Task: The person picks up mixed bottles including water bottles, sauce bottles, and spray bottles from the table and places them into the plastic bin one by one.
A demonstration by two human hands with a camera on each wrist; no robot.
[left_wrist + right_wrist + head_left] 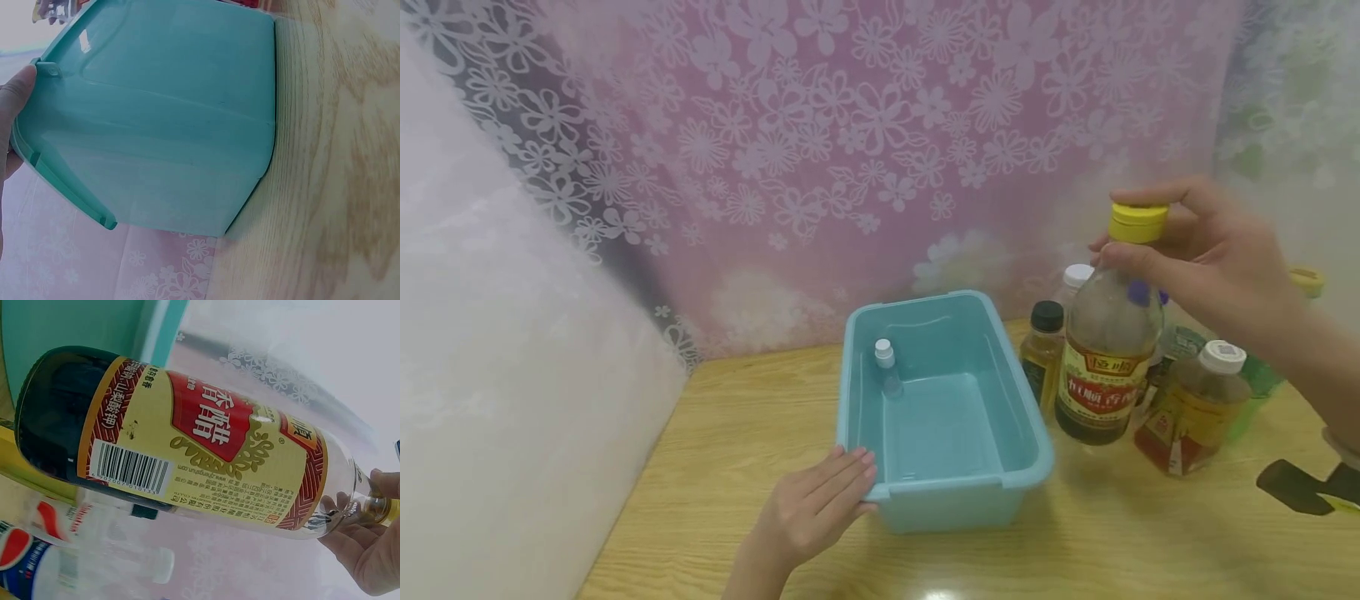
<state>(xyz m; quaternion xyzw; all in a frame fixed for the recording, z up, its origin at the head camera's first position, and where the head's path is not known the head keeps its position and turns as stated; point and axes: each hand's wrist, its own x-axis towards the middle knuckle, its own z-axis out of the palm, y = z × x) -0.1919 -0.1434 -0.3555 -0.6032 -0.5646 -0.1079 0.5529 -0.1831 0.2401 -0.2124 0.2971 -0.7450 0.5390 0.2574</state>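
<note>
My right hand (pixel 1217 250) holds a glass vinegar bottle (pixel 1105 383) by its neck and yellow cap (pixel 1138 222). The bottle hangs upright above the table, right of a light-blue plastic tub (pixel 947 487), with dark liquid low inside it. Its red and cream label fills much of the right wrist view. At the tub's near left corner, my left hand (pixel 816 508) grips the rim, fingers over the top and thumb on the outer side. Inside the tub, a small clear bottle with a white cap (pixel 884 354) stands near the left wall.
To the tub's right stand several bottles, among them a black-capped bottle (pixel 1043 358) and a white-capped bottle of reddish liquid (pixel 1198 417). A dark object (pixel 1292 486) lies near the right edge. Behind the wooden table (pixel 760 400) hangs a flowered pink cloth (pixel 850 167).
</note>
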